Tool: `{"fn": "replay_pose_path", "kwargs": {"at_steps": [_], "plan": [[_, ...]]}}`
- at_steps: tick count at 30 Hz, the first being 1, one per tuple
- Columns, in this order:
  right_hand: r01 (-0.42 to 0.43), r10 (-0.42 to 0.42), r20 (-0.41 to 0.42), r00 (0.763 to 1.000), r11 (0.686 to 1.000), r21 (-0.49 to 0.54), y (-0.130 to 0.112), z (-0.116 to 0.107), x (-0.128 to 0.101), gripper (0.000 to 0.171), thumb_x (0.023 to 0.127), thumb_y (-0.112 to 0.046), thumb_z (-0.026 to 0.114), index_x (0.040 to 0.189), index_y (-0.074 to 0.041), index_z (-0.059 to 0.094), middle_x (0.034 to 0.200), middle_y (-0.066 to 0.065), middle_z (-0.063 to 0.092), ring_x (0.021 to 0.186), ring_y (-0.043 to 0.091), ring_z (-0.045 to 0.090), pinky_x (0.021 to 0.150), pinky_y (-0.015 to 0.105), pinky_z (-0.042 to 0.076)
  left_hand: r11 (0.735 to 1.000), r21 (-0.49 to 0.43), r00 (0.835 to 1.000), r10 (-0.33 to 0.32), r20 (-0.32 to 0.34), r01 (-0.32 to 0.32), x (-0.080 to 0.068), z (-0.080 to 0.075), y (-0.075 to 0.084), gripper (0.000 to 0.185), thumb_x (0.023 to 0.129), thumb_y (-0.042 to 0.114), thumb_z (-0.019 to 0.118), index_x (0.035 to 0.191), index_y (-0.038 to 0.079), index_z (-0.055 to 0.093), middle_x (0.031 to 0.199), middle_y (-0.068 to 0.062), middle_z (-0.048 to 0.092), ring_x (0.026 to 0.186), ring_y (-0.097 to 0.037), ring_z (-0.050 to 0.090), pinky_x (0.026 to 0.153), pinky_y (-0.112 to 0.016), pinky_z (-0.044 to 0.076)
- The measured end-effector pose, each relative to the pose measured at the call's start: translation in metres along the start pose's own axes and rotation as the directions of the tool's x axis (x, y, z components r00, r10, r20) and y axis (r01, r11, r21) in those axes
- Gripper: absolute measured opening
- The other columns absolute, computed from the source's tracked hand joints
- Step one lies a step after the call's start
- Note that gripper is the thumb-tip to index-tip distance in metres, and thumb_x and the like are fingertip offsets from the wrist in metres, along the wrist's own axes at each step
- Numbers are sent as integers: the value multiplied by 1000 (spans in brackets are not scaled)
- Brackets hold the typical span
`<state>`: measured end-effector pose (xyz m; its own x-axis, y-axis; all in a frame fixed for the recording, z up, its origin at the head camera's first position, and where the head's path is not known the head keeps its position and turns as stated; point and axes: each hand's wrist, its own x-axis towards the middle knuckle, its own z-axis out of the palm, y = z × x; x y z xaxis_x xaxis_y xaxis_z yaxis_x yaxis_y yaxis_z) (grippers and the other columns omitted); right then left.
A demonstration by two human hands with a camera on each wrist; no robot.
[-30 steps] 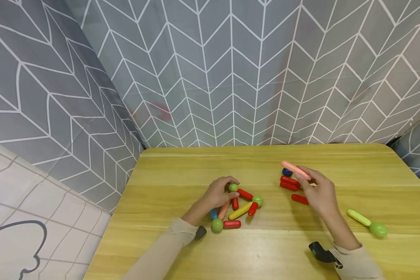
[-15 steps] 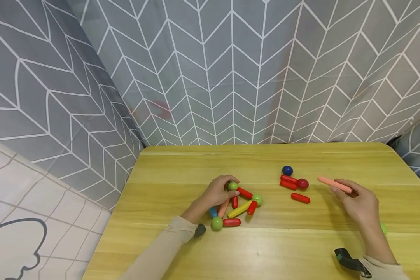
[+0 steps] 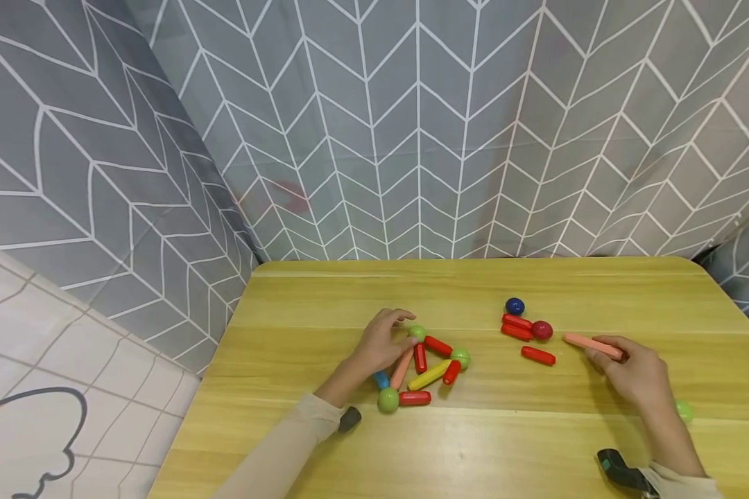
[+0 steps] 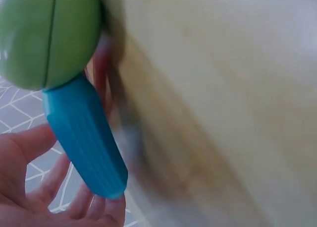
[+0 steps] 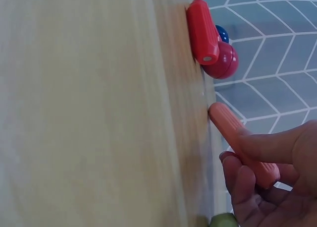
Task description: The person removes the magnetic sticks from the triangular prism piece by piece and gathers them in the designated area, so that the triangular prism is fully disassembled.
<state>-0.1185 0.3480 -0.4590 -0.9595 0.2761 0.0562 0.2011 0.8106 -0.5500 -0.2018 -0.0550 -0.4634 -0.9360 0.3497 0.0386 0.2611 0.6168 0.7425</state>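
My right hand (image 3: 638, 372) pinches an orange magnetic rod (image 3: 587, 343) between thumb and fingers, low over the table's right side. In the right wrist view the rod (image 5: 228, 123) slants, its far end free. My left hand (image 3: 374, 346) is beside a joined group of balls and rods, fingers loosely spread. Its thumb is at a green ball (image 3: 417, 333); contact is unclear. The group has red rods (image 3: 437, 346), a yellow rod (image 3: 429, 374), another orange rod (image 3: 402, 369), a blue rod (image 3: 381, 380) and more green balls (image 3: 388, 400).
Right of centre lie a dark blue ball (image 3: 514, 306), two red rods (image 3: 516, 331), a dark red ball (image 3: 541, 330) and a loose red rod (image 3: 538, 356). Another green ball (image 3: 684, 411) is partly hidden by my right forearm. A grey patterned curtain (image 3: 412, 138) hangs behind the wooden table (image 3: 474, 450).
My right hand has carried the orange rod rightward, away from the red rods, then lowered it slightly. My left hand has loosened from the green ball and drawn back a little.
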Motion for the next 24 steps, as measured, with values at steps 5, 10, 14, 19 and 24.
{"fn": "replay_pose_path", "kwargs": {"at_steps": [5,10,14,19,24], "plan": [[-17,17,26,1000,1000,4,1,2,1,43,98,-27,65,125,5,63,109,34,67,83,42,62,59,28,38,1000,-20,999,-4,-53,3,-7,-6,0,39,91,16,73,129,13,63,125,-16,62,117,-32,60,101,-49,49],[-19,19,58,998,1000,4,1,4,3,43,96,-29,67,124,4,64,105,33,67,81,36,59,61,29,35,1000,30,998,-7,-64,9,-11,-14,2,35,90,16,74,123,11,66,108,-11,66,101,-25,61,89,-39,51],[-2,3,74,997,1000,-12,1,5,3,43,95,-30,68,122,3,65,107,33,66,84,39,60,64,30,35,998,47,999,-43,-28,44,-15,-20,9,34,88,15,75,121,11,68,89,-5,64,77,-16,56,68,-26,47],[0,0,79,997,1000,-5,2,7,3,43,94,-28,70,122,5,65,108,34,66,85,42,60,65,31,36,994,70,994,-90,59,86,-21,-26,15,33,90,16,74,122,11,67,82,-3,65,67,-13,54,59,-23,44],[21,-22,74,997,1000,9,2,9,3,40,93,-24,71,120,6,66,107,34,66,85,41,61,65,30,36,984,116,981,-151,125,136,-31,-28,15,34,90,18,73,123,11,66,75,1,59,61,-12,50,55,-23,40]]}}
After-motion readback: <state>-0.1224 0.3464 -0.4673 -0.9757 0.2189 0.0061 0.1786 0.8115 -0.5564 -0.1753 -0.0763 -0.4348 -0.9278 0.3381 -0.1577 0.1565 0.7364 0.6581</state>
